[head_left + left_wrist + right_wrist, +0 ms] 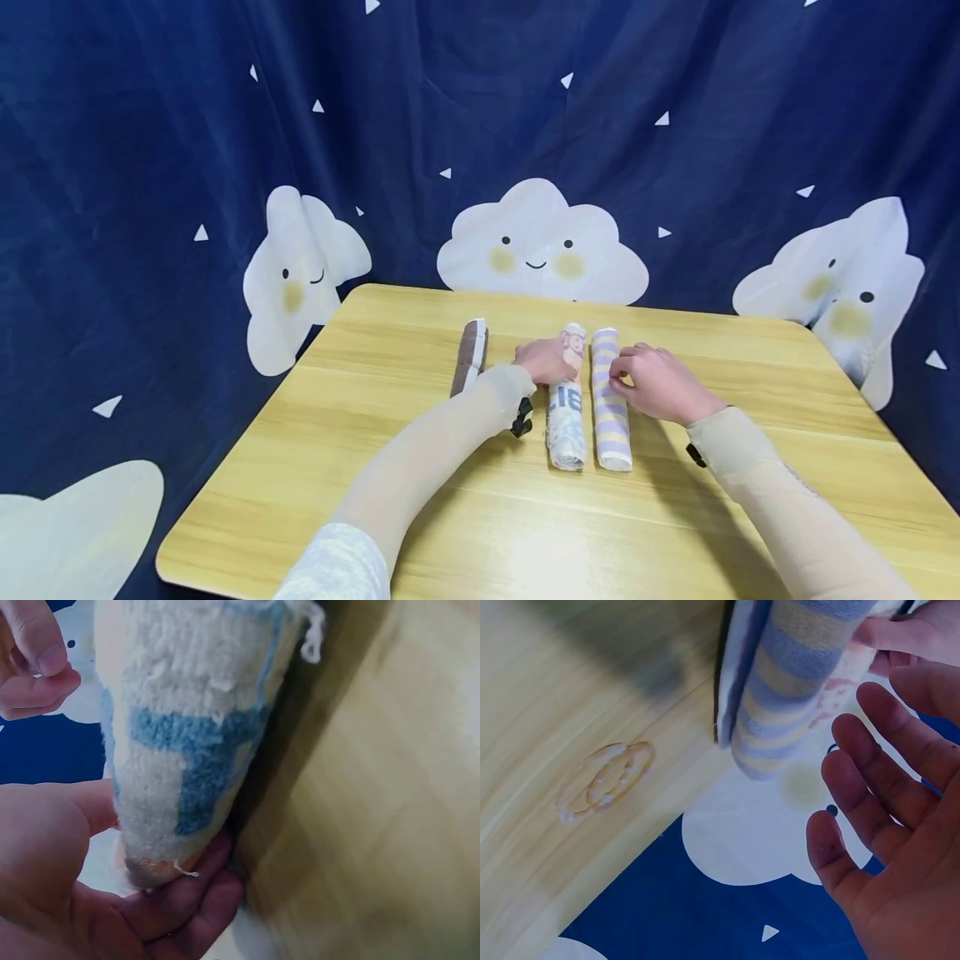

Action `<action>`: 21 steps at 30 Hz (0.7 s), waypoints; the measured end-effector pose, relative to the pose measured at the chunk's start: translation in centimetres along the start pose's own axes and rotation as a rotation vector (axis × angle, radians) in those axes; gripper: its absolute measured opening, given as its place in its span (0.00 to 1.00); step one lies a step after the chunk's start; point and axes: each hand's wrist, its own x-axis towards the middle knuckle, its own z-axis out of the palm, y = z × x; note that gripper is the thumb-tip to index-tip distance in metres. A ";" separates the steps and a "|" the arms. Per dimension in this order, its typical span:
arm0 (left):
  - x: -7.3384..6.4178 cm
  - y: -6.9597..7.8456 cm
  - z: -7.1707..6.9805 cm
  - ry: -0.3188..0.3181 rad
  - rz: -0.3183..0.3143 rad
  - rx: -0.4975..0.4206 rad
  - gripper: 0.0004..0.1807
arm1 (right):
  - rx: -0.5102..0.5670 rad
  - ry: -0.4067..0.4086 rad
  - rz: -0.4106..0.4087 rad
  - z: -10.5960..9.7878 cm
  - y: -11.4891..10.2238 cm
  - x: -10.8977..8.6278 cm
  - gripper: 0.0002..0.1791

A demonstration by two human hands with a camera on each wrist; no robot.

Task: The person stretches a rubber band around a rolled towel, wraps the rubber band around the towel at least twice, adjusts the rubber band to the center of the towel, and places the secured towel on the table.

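Three rolled towels lie side by side on the table. My left hand (546, 361) grips the middle one, a white rolled towel (566, 433) with blue lettering and a bearded figure. In the left wrist view, thumb and fingers wrap around this roll (180, 712) near one end. Just to its right is a purple-and-cream striped rolled towel (613, 429). My right hand (660, 383) hovers at that roll's right side, fingers loosely bent. Seen from the right wrist, those fingers (874, 795) are spread beside the striped roll (795, 690) and hold nothing.
A brown-and-white rolled towel (468, 354) lies left of my left hand, partly behind the forearm. The wooden table (300, 467) has rounded corners. A dark blue curtain (405, 108) with smiling clouds hangs behind it. Overlapping oval rings (607, 780) show on the tabletop.
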 end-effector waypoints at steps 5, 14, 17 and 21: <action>-0.3 -0.8 0.1 0.031 0.026 -0.118 0.12 | 0.027 -0.014 0.039 0.1 -0.4 0.4 0.02; -2.0 -1.2 -0.9 0.033 0.205 -0.645 0.15 | 0.286 0.047 0.224 -0.3 -1.4 1.4 0.09; -2.9 -1.0 -1.4 0.056 0.277 -0.699 0.17 | 0.365 0.109 0.245 -0.4 -1.5 1.7 0.14; -3.6 -1.3 -1.7 0.055 0.346 -0.771 0.19 | 0.413 0.193 0.227 -0.2 -1.9 2.1 0.16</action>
